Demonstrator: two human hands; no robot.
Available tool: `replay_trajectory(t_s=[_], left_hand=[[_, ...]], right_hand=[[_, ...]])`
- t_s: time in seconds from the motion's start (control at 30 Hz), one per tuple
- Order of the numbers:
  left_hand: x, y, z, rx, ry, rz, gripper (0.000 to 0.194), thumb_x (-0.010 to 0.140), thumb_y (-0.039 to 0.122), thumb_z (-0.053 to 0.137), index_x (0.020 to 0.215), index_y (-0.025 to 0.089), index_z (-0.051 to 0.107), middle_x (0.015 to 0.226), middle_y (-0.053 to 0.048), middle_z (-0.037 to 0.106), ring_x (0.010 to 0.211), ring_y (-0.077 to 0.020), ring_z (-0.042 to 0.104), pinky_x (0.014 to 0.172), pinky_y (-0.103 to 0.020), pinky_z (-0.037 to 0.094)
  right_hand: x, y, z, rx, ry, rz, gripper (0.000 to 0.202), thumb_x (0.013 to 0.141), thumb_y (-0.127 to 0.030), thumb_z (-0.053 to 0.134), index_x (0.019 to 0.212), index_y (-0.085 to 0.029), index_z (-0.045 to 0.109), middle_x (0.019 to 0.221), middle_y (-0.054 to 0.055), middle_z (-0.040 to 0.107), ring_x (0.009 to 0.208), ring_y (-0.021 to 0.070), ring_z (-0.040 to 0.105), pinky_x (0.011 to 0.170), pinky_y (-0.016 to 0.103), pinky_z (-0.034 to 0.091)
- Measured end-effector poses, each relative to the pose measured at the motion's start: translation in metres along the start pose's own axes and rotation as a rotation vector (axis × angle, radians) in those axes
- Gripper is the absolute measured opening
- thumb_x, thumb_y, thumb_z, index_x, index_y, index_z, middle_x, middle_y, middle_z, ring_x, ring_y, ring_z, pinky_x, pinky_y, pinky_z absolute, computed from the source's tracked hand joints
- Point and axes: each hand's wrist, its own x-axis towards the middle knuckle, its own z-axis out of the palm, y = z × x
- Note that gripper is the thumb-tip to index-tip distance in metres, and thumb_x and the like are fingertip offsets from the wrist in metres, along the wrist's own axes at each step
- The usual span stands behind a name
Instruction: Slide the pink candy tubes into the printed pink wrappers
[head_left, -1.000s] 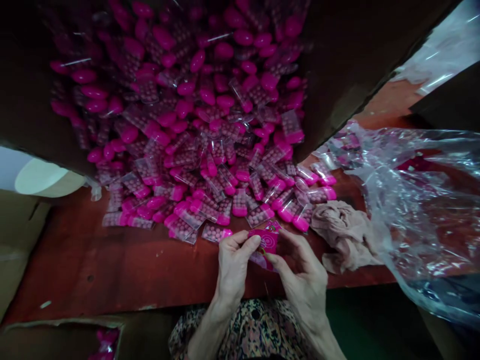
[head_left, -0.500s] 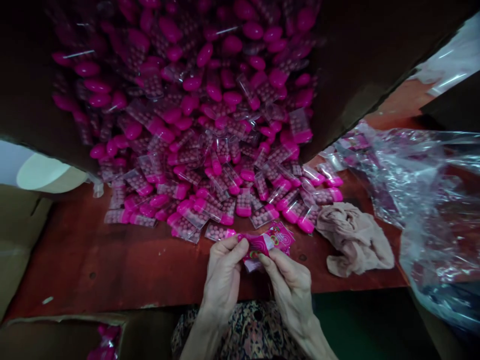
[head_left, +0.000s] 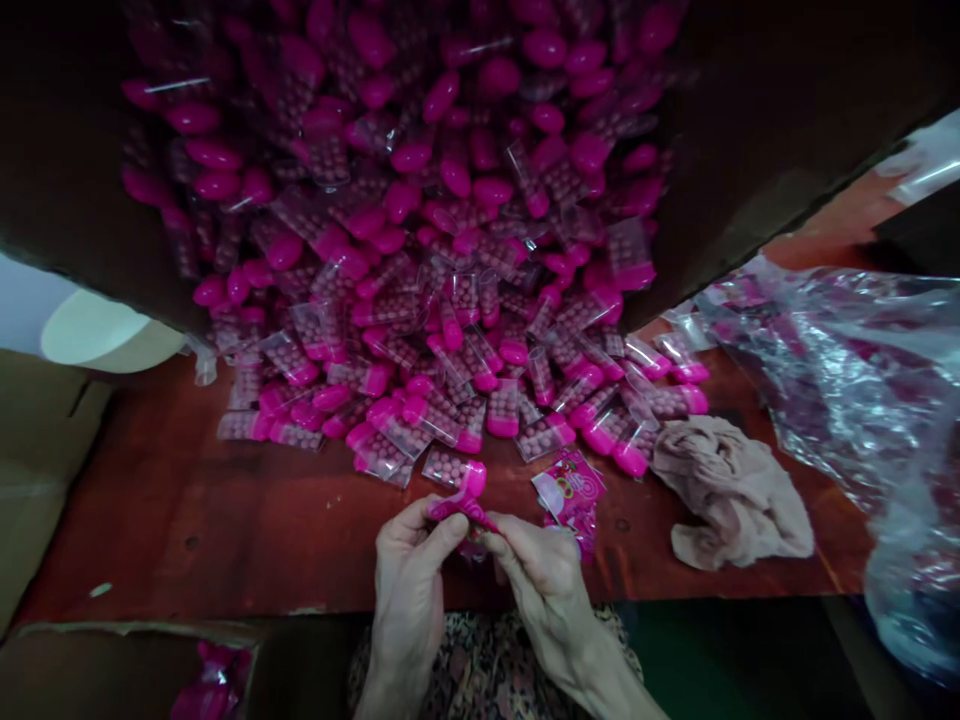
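Note:
Low over the front of the table, my left hand (head_left: 412,575) pinches one side of a small pink printed label (head_left: 459,507). My right hand (head_left: 544,575) grips the label's other side, and its fingers are closed. The label is folded or bent between the two hands, and fingers cover part of it. Just beyond my left hand lies a clear container of small pink balls (head_left: 445,467) with a pink cap. More pink printed labels (head_left: 570,490) lie on the table beyond my right hand.
A large heap of pink-capped containers (head_left: 450,310) spills from a dark carton (head_left: 750,120) onto the red table (head_left: 247,530). At right are a crumpled beige cloth (head_left: 731,495) and clear plastic film (head_left: 847,370). A white bowl (head_left: 112,335) stands left; an open box (head_left: 97,680) sits below.
Both hands have moved left and slightly nearer to me with the label, away from the loose labels. The held label has turned from facing me to bent and edge-on.

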Motion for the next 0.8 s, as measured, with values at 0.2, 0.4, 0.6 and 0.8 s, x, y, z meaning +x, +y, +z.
replay_trajectory(t_s=[0.2,0.4,0.6,0.8], left_hand=[[0.008,0.013,-0.019,-0.130,0.172,0.029,0.022,0.053,0.020,0.081,0.071,0.014,0.072,0.069,-0.004,0.072,0.062,-0.0121,0.064,0.064,-0.022,0.052],[0.012,0.027,-0.023,-0.206,0.192,0.047,0.017,0.057,0.017,0.080,0.071,0.014,0.071,0.070,-0.003,0.072,0.064,-0.0115,0.064,0.066,-0.021,0.053],[0.014,0.026,-0.020,-0.252,0.199,0.002,0.014,0.061,0.015,0.077,0.072,0.013,0.071,0.070,-0.003,0.071,0.064,-0.0100,0.064,0.067,-0.020,0.052],[0.015,0.020,-0.013,-0.242,0.166,-0.015,0.015,0.063,0.015,0.075,0.077,0.013,0.070,0.075,-0.003,0.072,0.069,-0.0126,0.064,0.072,-0.025,0.052]], right_hand=[[0.016,0.014,0.020,-0.286,0.097,-0.099,0.024,0.092,-0.026,0.045,0.105,-0.015,0.062,0.080,0.008,0.062,0.071,0.0183,0.060,0.060,0.027,0.052],[0.025,0.028,0.018,-0.645,-0.143,-0.184,0.033,0.086,-0.005,0.042,0.108,-0.018,0.064,0.108,0.015,0.059,0.090,0.0260,0.053,0.071,0.040,0.053],[0.023,0.031,-0.013,-0.479,-0.076,-0.249,0.033,0.089,-0.007,0.039,0.092,-0.023,0.067,0.108,0.009,0.061,0.101,0.0253,0.050,0.079,0.044,0.051],[0.008,0.024,0.023,-0.542,0.101,0.056,0.038,0.089,-0.032,0.048,0.120,-0.010,0.053,0.105,0.019,0.058,0.093,0.0301,0.057,0.074,0.046,0.053]])
